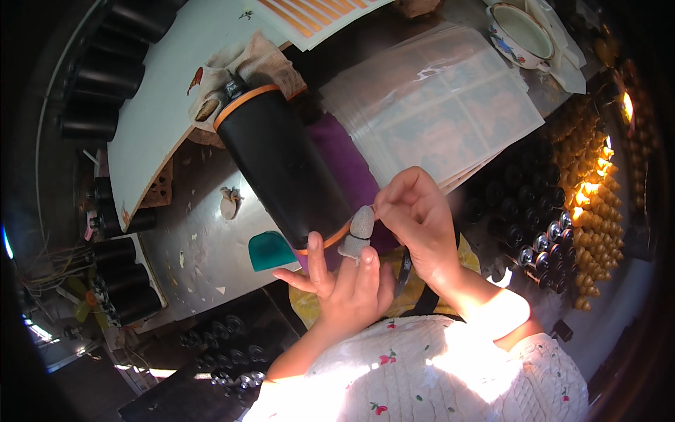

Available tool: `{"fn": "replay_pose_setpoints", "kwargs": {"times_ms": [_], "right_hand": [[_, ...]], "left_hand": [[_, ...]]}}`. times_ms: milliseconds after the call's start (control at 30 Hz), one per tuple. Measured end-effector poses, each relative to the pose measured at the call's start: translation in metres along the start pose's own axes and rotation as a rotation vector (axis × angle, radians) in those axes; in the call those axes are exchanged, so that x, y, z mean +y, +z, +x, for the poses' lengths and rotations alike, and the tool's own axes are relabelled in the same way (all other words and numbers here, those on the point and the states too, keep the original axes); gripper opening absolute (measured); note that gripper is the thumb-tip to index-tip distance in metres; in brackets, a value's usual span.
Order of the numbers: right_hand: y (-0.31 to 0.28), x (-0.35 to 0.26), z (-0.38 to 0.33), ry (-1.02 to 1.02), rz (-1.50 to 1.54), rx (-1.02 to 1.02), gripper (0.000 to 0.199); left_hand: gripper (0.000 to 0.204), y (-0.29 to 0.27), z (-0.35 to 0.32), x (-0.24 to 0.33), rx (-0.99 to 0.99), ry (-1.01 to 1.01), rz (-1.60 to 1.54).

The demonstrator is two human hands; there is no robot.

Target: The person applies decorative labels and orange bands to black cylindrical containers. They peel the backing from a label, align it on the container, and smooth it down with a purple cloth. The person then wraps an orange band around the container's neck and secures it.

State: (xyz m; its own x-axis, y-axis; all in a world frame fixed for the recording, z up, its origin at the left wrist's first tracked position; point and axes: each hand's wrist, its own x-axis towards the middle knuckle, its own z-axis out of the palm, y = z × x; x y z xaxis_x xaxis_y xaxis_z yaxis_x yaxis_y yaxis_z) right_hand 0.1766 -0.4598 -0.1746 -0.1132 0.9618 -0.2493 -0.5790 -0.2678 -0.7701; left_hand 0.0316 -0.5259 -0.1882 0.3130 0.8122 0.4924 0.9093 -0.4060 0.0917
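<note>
A grey cloth finger cover (362,224) with a dark band round its middle stands at the end of one finger of my left hand (344,281). That hand's other fingers are stretched out and spread. My right hand (418,225) pinches thumb and forefinger together beside the cover's upper part; what is in the pinch is too small to make out. Just beyond my left hand lies a black cylinder (288,162) with orange bands at both ends, tilted across the worktop over a purple cloth (341,155).
Left of the cylinder, a teal flat piece (271,251) and a small pale bundle (229,203) lie on the metal worktop (204,260). Stacked plastic-covered sheets (443,98) are at far right, near an enamel bowl (520,35). Black cylinders (105,74) line the left; gold parts (598,232) crowd the right.
</note>
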Motion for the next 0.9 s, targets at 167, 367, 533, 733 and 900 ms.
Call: {"fn": "replay_pose_setpoints", "kwargs": {"times_ms": [167, 367, 533, 733, 900], "right_hand": [[-0.001, 0.003, 0.003, 0.000, -0.059, -0.068, 0.018], [0.000, -0.006, 0.000, -0.418, -0.780, -0.031, 0.020], [0.016, 0.012, -0.010, -0.948, -1.041, -0.183, 0.042], [0.015, 0.019, -0.015, -1.006, -1.171, -0.191, 0.049], [0.016, 0.019, -0.012, -1.020, -1.140, -0.153, 0.048]], "left_hand": [[0.088, -0.010, 0.032, -0.019, 0.035, -0.120, 0.134], [0.087, -0.023, 0.024, -0.055, -0.007, -0.276, 0.059], [0.083, -0.006, 0.013, -0.072, 0.124, -0.240, -0.172], [0.078, -0.001, 0.008, -0.076, 0.165, -0.233, -0.253], [0.086, 0.001, 0.009, -0.075, 0.153, -0.256, -0.269]]}}
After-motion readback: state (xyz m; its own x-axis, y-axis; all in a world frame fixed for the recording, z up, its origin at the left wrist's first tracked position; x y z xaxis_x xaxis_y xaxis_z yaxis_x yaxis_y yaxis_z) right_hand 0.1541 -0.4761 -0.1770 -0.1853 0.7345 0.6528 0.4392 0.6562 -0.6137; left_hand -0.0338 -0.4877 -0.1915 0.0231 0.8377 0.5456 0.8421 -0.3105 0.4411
